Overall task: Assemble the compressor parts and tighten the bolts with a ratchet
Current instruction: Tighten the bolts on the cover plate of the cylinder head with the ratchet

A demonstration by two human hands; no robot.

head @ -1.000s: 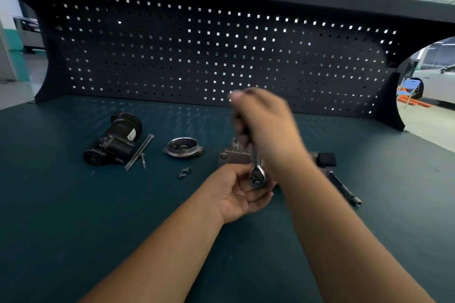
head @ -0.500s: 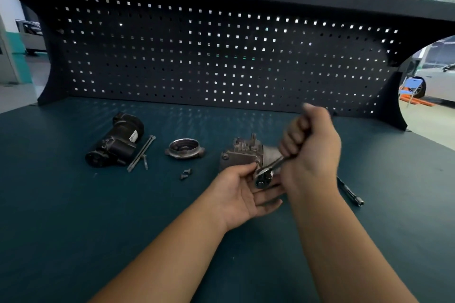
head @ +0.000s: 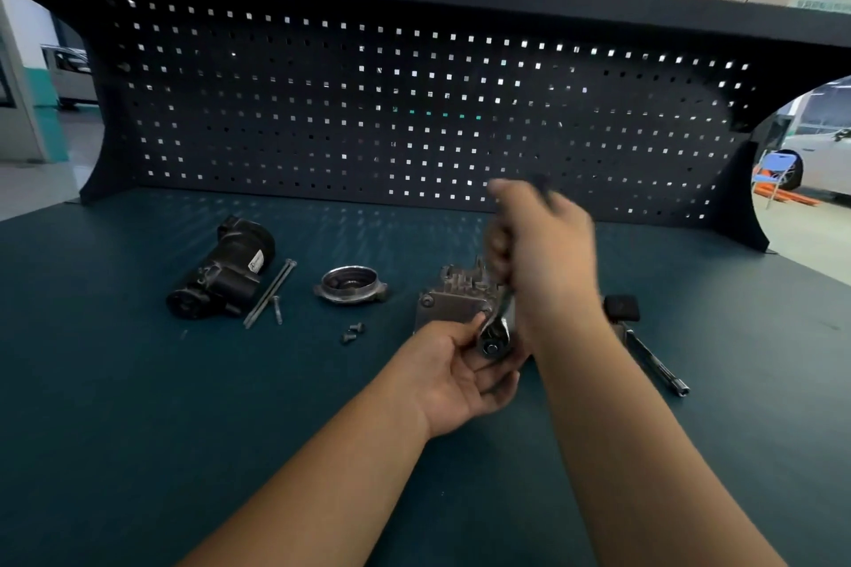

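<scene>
Gripping the ratchet [head: 493,338], right hand [head: 543,253] beside compressor body [head: 453,304].

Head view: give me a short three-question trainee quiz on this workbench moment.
1. True or false: the right hand grips the handle of the chrome ratchet.
2. What lies between the black cylindrical motor housing and the round metal cover? A) long thin bolts B) hammer C) glove
3. Fill in: the left hand cups the ratchet's ____ at the grey cast compressor block.
Key: 1 true; 2 A; 3 head.
</scene>
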